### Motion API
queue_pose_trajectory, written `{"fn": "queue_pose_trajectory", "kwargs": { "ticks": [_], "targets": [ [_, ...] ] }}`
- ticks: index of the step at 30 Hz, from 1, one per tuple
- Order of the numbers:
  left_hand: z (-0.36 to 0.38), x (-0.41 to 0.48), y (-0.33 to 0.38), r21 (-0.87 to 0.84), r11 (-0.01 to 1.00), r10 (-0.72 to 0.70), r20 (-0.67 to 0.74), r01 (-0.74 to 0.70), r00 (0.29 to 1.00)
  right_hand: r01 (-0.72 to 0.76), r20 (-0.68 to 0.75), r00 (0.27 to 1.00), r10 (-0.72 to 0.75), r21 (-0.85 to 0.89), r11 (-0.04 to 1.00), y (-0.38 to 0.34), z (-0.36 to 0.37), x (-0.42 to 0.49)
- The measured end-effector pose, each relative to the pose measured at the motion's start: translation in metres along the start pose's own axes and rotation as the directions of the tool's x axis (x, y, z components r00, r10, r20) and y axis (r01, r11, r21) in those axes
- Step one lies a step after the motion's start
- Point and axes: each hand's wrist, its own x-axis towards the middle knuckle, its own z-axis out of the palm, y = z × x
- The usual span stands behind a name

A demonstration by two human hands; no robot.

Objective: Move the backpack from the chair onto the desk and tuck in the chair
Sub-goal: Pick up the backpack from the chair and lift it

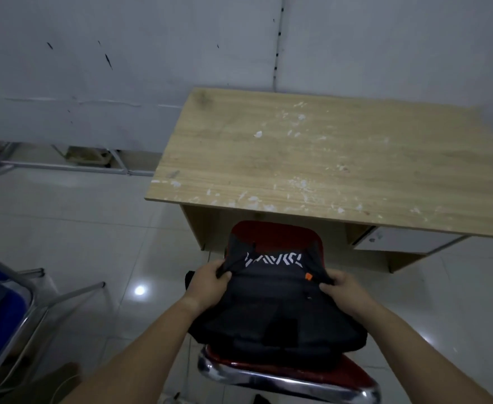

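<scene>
Black backpack (274, 313) on red chair (271, 231), left hand (207, 279), right hand (342, 290) gripping its sides

Desk (312, 158) top bare w/ room to pass; chair (271, 231) seat edge under desk front, floor left open.

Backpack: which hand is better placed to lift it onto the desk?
Neither alone. The left hand and right hand both grip the backpack on the chair; the desk lies straight ahead.
</scene>
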Motion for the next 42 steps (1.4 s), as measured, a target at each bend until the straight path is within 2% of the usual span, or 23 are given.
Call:
{"fn": "queue_pose_trajectory", "kwargs": {
  "ticks": [4, 6, 7, 9, 12, 15, 17, 18, 20, 22, 23, 25, 28, 31, 34, 38, 40, 42],
  "targets": [
    [-0.039, -0.014, 0.024, -0.088, 0.988, 0.118, -0.092, -0.126, 0.989, 0.081, -0.153, 0.987, -0.054, 0.175, 0.981, -0.049, 0.002, -0.031],
    [-0.066, -0.017, 0.041, -0.109, 0.977, 0.169, -0.115, -0.181, 0.979, 0.018, -0.194, 0.980, 0.031, 0.245, 0.969, -0.080, 0.001, -0.037],
    [-0.081, -0.018, 0.049, -0.122, 0.972, 0.186, -0.125, -0.201, 0.974, -0.077, -0.161, 0.979, 0.122, 0.263, 0.962, -0.094, 0.000, -0.040],
    [-0.111, -0.021, 0.062, -0.141, 0.963, 0.208, -0.161, -0.231, 0.965, -0.281, 0.001, 0.957, 0.291, 0.271, 0.921, -0.121, 0.003, -0.048],
    [-0.158, -0.022, 0.072, -0.142, 0.935, 0.286, -0.239, -0.325, 0.928, -0.316, 0.119, 0.949, 0.293, 0.281, 0.906, -0.148, 0.018, -0.053],
    [-0.200, -0.023, 0.077, -0.134, 0.909, 0.362, -0.215, -0.395, 0.907, -0.300, 0.116, 0.953, 0.279, 0.249, 0.921, -0.174, 0.045, -0.057],
    [-0.229, -0.021, 0.079, -0.262, 0.899, 0.300, -0.216, -0.351, 0.929, -0.231, 0.021, 0.972, 0.234, 0.249, 0.940, -0.193, 0.063, -0.059],
    [-0.247, -0.021, 0.080, -0.392, 0.883, 0.198, -0.189, -0.259, 0.962, -0.168, -0.036, 0.982, 0.184, 0.266, 0.949, -0.205, 0.072, -0.060],
    [-0.286, -0.016, 0.081, -0.592, 0.806, -0.001, 0.027, 0.017, 1.000, 0.009, -0.157, 0.987, 0.039, 0.296, 0.955, -0.230, 0.089, -0.066],
    [-0.323, -0.011, 0.081, -0.556, 0.789, -0.105, 0.295, 0.260, 0.950, 0.181, -0.260, 0.961, -0.096, 0.324, 0.929, -0.255, 0.107, -0.075],
    [-0.339, -0.009, 0.080, -0.534, 0.781, -0.128, 0.374, 0.326, 0.919, 0.257, -0.310, 0.938, -0.155, 0.322, 0.911, -0.268, 0.115, -0.079],
    [-0.359, -0.003, 0.080, -0.522, 0.774, -0.125, 0.428, 0.358, 0.895, 0.379, -0.389, 0.884, -0.258, 0.276, 0.883, -0.293, 0.125, -0.084],
    [-0.377, 0.005, 0.083, -0.489, 0.809, -0.119, 0.406, 0.326, 0.906, 0.479, -0.451, 0.815, -0.363, 0.172, 0.861, -0.325, 0.129, -0.088],
    [-0.382, 0.017, 0.092, -0.582, 0.760, -0.035, 0.406, 0.288, 0.913, 0.543, -0.492, 0.746, -0.448, 0.060, 0.838, -0.349, 0.122, -0.079],
    [-0.382, 0.037, 0.105, -0.685, 0.698, 0.044, 0.332, 0.209, 0.942, 0.555, -0.508, 0.717, -0.477, 0.003, 0.832, -0.367, 0.110, -0.058],
    [-0.379, 0.075, 0.124, -0.740, 0.665, 0.188, 0.036, -0.101, 0.981, 0.572, -0.551, 0.687, -0.473, 0.008, 0.821, -0.384, 0.097, -0.013],
    [-0.375, 0.096, 0.133, -0.681, 0.683, 0.248, -0.122, -0.263, 0.961, 0.570, -0.563, 0.681, -0.468, 0.006, 0.822, -0.393, 0.089, 0.009],
    [-0.372, 0.115, 0.142, -0.536, 0.747, 0.309, -0.244, -0.393, 0.919, 0.562, -0.570, 0.678, -0.465, -0.007, 0.827, -0.401, 0.080, 0.028]
  ]
}}
